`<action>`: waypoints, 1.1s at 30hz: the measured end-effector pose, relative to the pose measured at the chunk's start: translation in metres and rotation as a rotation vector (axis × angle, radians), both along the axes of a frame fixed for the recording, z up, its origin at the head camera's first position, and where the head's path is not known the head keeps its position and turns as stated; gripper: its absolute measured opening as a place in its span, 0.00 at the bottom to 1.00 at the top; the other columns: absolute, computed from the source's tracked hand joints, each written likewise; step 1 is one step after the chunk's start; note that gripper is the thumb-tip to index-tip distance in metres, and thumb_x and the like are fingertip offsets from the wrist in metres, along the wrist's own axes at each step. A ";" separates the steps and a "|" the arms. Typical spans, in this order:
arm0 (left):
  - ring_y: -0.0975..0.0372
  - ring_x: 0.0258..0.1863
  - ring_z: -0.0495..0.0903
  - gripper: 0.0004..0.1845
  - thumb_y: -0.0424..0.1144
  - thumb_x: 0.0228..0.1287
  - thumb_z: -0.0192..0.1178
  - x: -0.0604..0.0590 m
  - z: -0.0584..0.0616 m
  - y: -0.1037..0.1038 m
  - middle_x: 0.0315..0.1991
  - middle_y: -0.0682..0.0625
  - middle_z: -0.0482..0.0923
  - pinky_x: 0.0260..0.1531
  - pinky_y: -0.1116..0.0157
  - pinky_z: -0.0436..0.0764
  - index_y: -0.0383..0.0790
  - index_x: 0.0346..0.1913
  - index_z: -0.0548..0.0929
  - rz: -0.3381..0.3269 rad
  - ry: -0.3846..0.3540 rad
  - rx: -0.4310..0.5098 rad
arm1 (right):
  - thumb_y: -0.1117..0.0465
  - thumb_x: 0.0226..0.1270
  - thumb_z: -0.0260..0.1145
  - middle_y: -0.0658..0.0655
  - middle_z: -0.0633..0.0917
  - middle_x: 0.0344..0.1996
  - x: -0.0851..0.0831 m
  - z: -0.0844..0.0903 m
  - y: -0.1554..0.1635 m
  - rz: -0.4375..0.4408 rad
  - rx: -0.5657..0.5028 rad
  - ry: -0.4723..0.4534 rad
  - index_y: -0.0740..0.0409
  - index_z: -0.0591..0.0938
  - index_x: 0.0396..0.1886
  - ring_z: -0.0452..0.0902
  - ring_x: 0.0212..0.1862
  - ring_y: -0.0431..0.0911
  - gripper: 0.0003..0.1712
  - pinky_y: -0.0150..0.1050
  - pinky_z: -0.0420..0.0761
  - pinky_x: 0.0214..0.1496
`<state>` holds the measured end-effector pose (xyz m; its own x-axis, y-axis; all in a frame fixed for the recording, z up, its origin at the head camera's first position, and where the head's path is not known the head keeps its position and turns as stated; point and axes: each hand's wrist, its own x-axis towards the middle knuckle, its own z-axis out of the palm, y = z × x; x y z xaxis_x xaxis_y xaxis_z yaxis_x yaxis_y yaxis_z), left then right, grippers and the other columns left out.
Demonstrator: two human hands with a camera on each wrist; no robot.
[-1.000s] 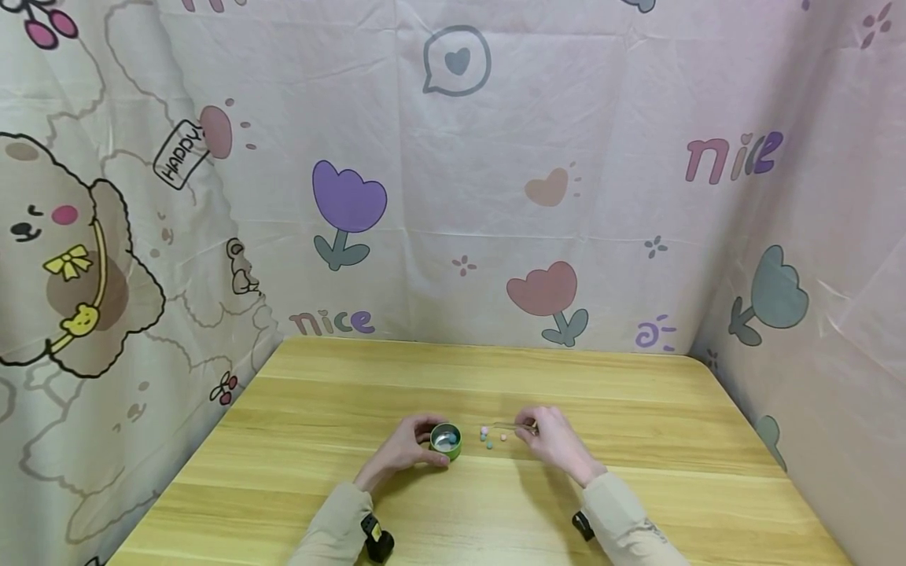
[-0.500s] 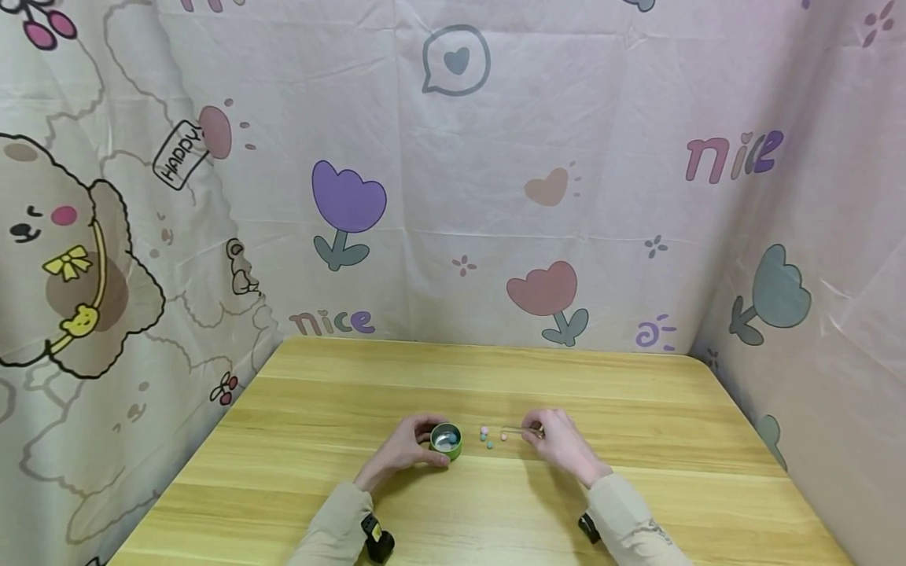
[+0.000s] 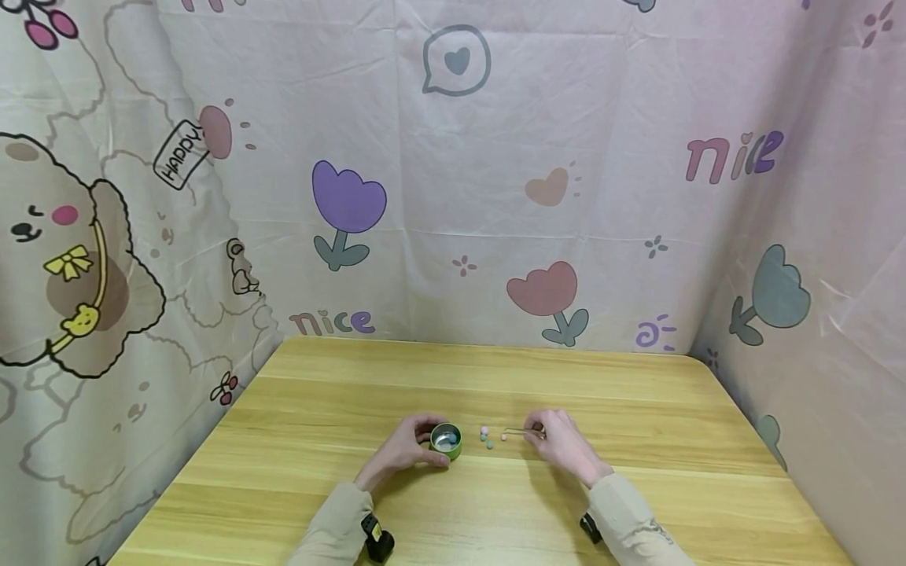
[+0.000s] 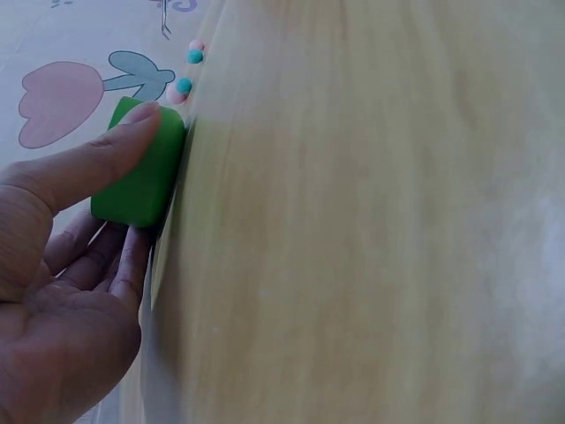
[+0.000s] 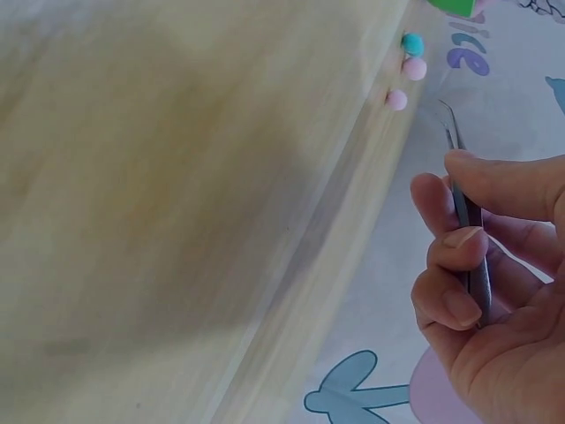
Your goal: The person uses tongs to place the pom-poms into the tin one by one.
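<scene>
Since a second ago we see the right hand (image 3: 562, 442) drawn slightly back to the right, taking the tweezers (image 3: 522, 431) with it; their tip now sits a little farther from the beads (image 3: 488, 438). The left hand (image 3: 403, 448) and the tin (image 3: 446, 441) have not moved.

The right hand's fingers pinch the tweezers' (image 5: 466, 212) shaft, tip pointing left toward the beads and not touching any. The left hand curls round the small green tin (image 4: 141, 164), thumb on its side wall. The tin stands upright and open on the table (image 3: 354, 393); something bluish seems to lie inside, though it is too small in the head view for us to be sure.

Just right of the tin, between it and the tweezers, a few loose beads lie on the wood, pink (image 5: 397, 99) and teal (image 5: 411, 43). A printed curtain (image 3: 460, 196) closes in the table on three sides. Nothing lies between tip and beads.
</scene>
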<state>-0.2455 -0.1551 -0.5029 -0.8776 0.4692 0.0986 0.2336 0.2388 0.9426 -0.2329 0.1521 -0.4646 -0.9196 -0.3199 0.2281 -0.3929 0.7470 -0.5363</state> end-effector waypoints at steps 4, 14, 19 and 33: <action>0.42 0.58 0.78 0.33 0.25 0.49 0.76 0.000 0.001 0.000 0.57 0.29 0.78 0.63 0.53 0.80 0.23 0.60 0.75 0.002 -0.003 -0.004 | 0.69 0.59 0.72 0.56 0.89 0.29 0.000 0.000 0.000 0.007 0.007 0.004 0.60 0.86 0.31 0.82 0.33 0.41 0.03 0.32 0.83 0.37; 0.43 0.59 0.78 0.33 0.25 0.49 0.76 0.001 0.002 0.000 0.57 0.30 0.78 0.63 0.53 0.80 0.23 0.60 0.75 0.005 -0.008 -0.005 | 0.70 0.59 0.71 0.57 0.88 0.29 0.002 0.001 0.000 0.015 0.013 -0.017 0.62 0.86 0.32 0.81 0.33 0.41 0.03 0.31 0.83 0.37; 0.43 0.58 0.78 0.33 0.24 0.48 0.76 0.001 0.002 0.001 0.57 0.30 0.78 0.61 0.58 0.81 0.23 0.60 0.75 0.008 -0.010 0.001 | 0.71 0.59 0.71 0.56 0.89 0.30 0.002 0.000 -0.001 0.013 0.021 -0.023 0.62 0.86 0.32 0.81 0.33 0.41 0.03 0.32 0.83 0.37; 0.42 0.58 0.79 0.34 0.25 0.49 0.76 0.000 -0.001 -0.001 0.57 0.29 0.78 0.62 0.55 0.81 0.22 0.60 0.75 -0.008 0.005 -0.006 | 0.71 0.57 0.72 0.55 0.89 0.32 0.000 -0.002 -0.004 0.012 0.055 -0.013 0.60 0.86 0.32 0.82 0.36 0.43 0.04 0.41 0.87 0.42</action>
<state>-0.2458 -0.1558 -0.5035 -0.8732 0.4771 0.0997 0.2398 0.2425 0.9400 -0.2334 0.1485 -0.4668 -0.9185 -0.3422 0.1981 -0.3950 0.7707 -0.5001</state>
